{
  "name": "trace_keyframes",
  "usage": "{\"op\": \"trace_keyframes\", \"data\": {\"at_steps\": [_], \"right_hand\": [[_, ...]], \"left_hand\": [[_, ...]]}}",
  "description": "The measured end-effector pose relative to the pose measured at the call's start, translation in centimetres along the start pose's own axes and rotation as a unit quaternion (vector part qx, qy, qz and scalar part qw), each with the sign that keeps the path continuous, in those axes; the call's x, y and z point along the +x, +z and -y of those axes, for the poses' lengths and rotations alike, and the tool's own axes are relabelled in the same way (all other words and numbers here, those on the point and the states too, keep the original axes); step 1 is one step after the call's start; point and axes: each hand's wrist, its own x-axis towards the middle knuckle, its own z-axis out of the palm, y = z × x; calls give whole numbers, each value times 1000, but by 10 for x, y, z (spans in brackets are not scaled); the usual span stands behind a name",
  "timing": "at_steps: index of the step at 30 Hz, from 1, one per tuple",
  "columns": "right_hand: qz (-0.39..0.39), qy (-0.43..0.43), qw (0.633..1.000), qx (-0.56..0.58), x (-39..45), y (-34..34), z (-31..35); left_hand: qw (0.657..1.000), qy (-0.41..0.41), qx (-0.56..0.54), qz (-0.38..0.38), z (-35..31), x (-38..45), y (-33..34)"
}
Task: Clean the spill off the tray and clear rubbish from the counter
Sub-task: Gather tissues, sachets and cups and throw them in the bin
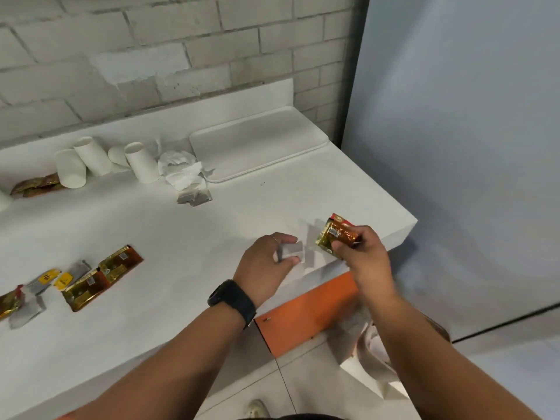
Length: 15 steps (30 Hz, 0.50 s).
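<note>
Our right hand (pixel 362 253) pinches a gold sachet (pixel 336 237); left hand (pixel 266 262) grips what looks like a teabag (pixel 292 251), kinda blurry. Both sit near the white counter (pixel 181 231) corner, tray (pixel 257 144) behind them by the brick wall (pixel 136 56).

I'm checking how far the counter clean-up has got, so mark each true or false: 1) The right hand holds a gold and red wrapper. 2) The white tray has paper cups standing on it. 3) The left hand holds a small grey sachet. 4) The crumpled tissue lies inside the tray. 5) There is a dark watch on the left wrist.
1) True: the right hand grips the gold and red wrapper.
2) False: the white tray carries no cups; the paper cups lie on the counter beside it.
3) True: the left hand pinches the small grey sachet.
4) False: the crumpled tissue lies on the counter against the tray's edge.
5) True: the dark watch is there.
</note>
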Motion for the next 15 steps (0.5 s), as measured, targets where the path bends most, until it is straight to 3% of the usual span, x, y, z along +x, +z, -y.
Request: {"op": "trace_keyframes", "data": {"at_steps": [5,8,11,15], "right_hand": [[-128,52,988,66,-14,-88,-28],[-162,139,977,-7,-31,-138,-64],[-147,245,955,-76,-50,-184,-116],[-101,316,937,-109,-61,-225,-153]], "left_hand": [[993,35,-38,107,-46,-17,89],[982,38,-22,182,-58,-22,143],[972,-8,-13,236,-60,-21,195],[956,-100,-18,276,-61,-12,243]]}}
